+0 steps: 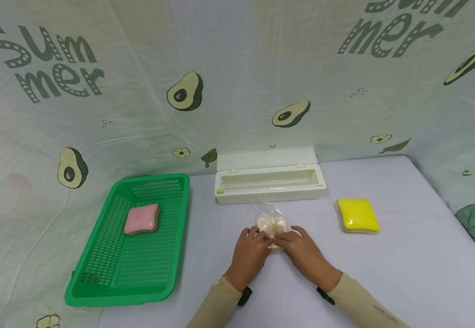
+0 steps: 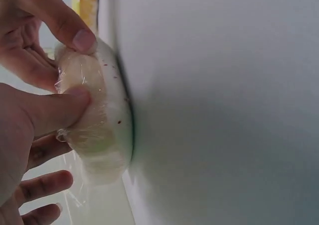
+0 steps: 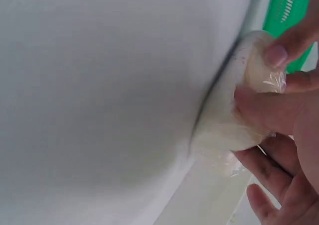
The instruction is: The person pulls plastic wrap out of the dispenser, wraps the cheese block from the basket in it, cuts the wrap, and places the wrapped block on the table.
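Observation:
A rounded cream-white block point(image 1: 271, 223) in clear plastic wrap point(image 2: 92, 135) lies on the table in front of me; its exact kind is unclear. Small red specks dot its pale side in the left wrist view. My left hand point(image 1: 249, 255) pinches the wrapped block from the near left, its thumb pressing on the film and other fingers spread loosely. From the near right, my right hand point(image 1: 304, 255) pinches it too, thumb against the wrap. Both hands' fingertips meet over the block's near side. Loose film sticks out beyond its far end.
An open white wrap dispenser box point(image 1: 270, 195) stands behind the block, lid raised against the patterned cloth point(image 1: 237, 68). On the left is a green basket point(image 1: 184, 228) holding a pink block point(image 1: 142, 218). A yellow block point(image 1: 358, 215) lies to the right on the table point(image 1: 417, 264).

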The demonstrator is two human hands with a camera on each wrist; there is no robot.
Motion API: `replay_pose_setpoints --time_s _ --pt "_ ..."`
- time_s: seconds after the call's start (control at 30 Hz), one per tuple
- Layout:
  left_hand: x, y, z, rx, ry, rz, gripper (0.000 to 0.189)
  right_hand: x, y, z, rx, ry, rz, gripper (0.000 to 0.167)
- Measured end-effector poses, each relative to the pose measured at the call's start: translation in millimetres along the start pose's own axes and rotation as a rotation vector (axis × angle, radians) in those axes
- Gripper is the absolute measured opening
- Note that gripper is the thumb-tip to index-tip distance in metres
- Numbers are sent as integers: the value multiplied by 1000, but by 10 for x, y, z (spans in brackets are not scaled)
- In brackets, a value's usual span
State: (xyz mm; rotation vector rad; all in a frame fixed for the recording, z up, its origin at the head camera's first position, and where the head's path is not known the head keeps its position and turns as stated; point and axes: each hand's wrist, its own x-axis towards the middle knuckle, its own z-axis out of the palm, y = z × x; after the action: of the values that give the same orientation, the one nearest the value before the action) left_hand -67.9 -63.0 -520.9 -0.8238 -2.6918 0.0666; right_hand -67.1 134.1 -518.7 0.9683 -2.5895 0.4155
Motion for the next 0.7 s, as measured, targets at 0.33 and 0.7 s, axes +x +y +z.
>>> replay_pose_setpoints --time_s 0.33,0.7 --pt "-43 13 -34 -95 -98 -11 27 2 -87 -56 -106 -131 -39 43" --pt "34 4 19 -407 12 -182 13 -3 -45 -111 52 -133 116 40"
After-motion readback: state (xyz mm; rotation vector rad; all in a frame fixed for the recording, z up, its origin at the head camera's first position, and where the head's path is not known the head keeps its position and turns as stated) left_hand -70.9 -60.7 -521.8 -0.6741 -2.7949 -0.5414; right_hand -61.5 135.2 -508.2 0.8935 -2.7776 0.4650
